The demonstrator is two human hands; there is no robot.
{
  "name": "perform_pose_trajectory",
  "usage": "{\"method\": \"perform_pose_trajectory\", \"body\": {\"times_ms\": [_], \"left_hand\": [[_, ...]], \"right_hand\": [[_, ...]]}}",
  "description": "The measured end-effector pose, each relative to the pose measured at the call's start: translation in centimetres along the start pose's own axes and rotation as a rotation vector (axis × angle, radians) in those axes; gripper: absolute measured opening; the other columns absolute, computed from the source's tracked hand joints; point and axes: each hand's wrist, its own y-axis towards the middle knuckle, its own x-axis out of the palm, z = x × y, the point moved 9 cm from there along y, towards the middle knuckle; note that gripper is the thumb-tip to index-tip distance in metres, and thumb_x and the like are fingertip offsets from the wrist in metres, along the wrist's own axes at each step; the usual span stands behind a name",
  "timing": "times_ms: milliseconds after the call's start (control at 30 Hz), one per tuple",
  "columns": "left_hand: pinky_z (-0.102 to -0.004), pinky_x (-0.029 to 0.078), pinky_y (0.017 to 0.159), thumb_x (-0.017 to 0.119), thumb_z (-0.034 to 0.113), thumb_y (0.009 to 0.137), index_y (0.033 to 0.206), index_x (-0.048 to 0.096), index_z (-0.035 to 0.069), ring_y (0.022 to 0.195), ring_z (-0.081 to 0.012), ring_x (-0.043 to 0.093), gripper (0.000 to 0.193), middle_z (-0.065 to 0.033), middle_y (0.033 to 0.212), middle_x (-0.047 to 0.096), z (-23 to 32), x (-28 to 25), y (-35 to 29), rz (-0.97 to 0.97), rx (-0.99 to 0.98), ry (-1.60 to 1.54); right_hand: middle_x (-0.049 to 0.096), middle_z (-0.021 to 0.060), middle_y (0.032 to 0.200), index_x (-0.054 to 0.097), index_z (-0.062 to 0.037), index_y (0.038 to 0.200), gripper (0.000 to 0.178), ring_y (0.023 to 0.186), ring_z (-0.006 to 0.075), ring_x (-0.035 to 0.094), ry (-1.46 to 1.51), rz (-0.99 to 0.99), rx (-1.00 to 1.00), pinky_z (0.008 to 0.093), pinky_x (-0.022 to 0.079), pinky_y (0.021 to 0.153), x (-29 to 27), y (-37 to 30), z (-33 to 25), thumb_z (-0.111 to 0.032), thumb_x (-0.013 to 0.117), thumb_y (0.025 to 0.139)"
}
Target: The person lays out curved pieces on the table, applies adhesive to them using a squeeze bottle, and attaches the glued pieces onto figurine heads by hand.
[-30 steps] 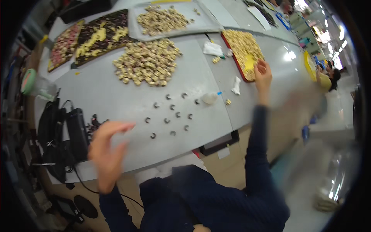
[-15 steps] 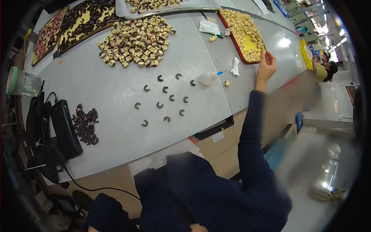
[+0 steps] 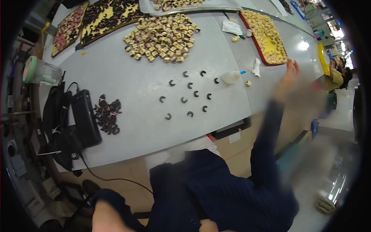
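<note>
My right hand (image 3: 290, 75) is stretched out beside the near right corner of a red-rimmed tray (image 3: 259, 49) full of small cream-coloured pieces. Its fingers point up and look parted; nothing shows between them, though the hand is blurred. Bare skin of what looks like my left hand or wrist (image 3: 108, 216) shows at the lower edge, its fingers not visible. Several dark C-shaped pieces (image 3: 190, 85) lie spaced apart on the table. A single cream-and-dark cube (image 3: 248, 83) sits by a white squeeze bottle (image 3: 230, 77) with a blue tip.
A heap of cream-and-dark cubes (image 3: 162, 38) lies further back, with more trays (image 3: 83, 29) behind. On the left are a pile of dark pieces (image 3: 108, 115), a black box (image 3: 87, 118) with cables and a clear jar (image 3: 41, 72). A crumpled tissue (image 3: 256, 67) lies near the tray.
The whole scene has shifted to the right in the view. My right hand has drawn slightly nearer to me from the tray corner. More bare skin shows at the lower left.
</note>
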Motion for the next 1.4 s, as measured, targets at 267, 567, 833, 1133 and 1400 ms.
{"method": "perform_pose_trajectory", "body": {"times_ms": [267, 567, 833, 1133, 1400], "left_hand": [[-0.0344, 0.047, 0.086, 0.068, -0.002, 0.077, 0.103, 0.062, 0.003, 0.100, -0.0282, 0.058, 0.027, -0.0115, 0.108, 0.064, -8.2, 16.5, -24.1, -0.917, -1.241, -0.351], [-0.0368, 0.047, 0.078, 0.069, 0.002, 0.077, 0.099, 0.059, 0.004, 0.089, -0.0282, 0.057, 0.025, -0.0086, 0.094, 0.061, -8.5, 19.2, -27.5, -0.969, -1.277, -0.434], [-0.0306, 0.050, 0.076, 0.073, 0.003, 0.077, 0.107, 0.049, 0.004, 0.086, -0.0200, 0.062, 0.038, -0.0088, 0.097, 0.063, -8.9, 19.0, -29.4, -0.758, -1.449, -0.453], [-0.0304, 0.054, 0.074, 0.075, -0.003, 0.075, 0.101, 0.037, 0.005, 0.084, -0.0209, 0.064, 0.047, -0.0141, 0.098, 0.064, -9.9, 17.3, -27.2, -0.226, -1.317, -0.532], [-0.0319, 0.056, 0.075, 0.076, -0.003, 0.075, 0.097, 0.035, 0.005, 0.084, -0.0233, 0.065, 0.047, -0.0207, 0.098, 0.063, -9.2, 17.0, -26.0, -0.113, -1.229, -0.571]], "right_hand": [[0.062, 0.0104, 0.101, 0.061, 0.0022, 0.104, 0.019, 0.085, 0.0142, 0.058, 0.449, -0.215, 0.208, 0.0255, 0.048, 0.075, -1.5, -8.1, -12.4, -0.001, 0.066, 0.086], [0.066, 0.0137, 0.101, 0.067, -0.0017, 0.101, 0.025, 0.085, 0.0169, 0.061, 0.649, -1.123, 0.097, 0.0269, 0.051, 0.072, 10.8, -15.9, -24.7, 0.009, 0.067, 0.079], [0.060, 0.0128, 0.098, 0.066, 0.0024, 0.100, 0.021, 0.085, 0.0168, 0.062, 0.743, -1.220, 0.017, 0.0251, 0.053, 0.075, 17.9, -16.7, -26.1, 0.010, 0.065, 0.081], [0.064, 0.0138, 0.095, 0.063, -0.0002, 0.100, 0.027, 0.087, 0.0201, 0.065, 0.744, -1.174, -0.243, 0.0278, 0.053, 0.073, 16.9, -18.2, -27.5, 0.012, 0.068, 0.077], [0.066, 0.0157, 0.098, 0.064, -0.0012, 0.099, 0.030, 0.091, 0.0243, 0.067, 0.769, -1.182, -0.303, 0.0317, 0.054, 0.076, 16.3, -19.5, -27.7, 0.011, 0.072, 0.073]]}}
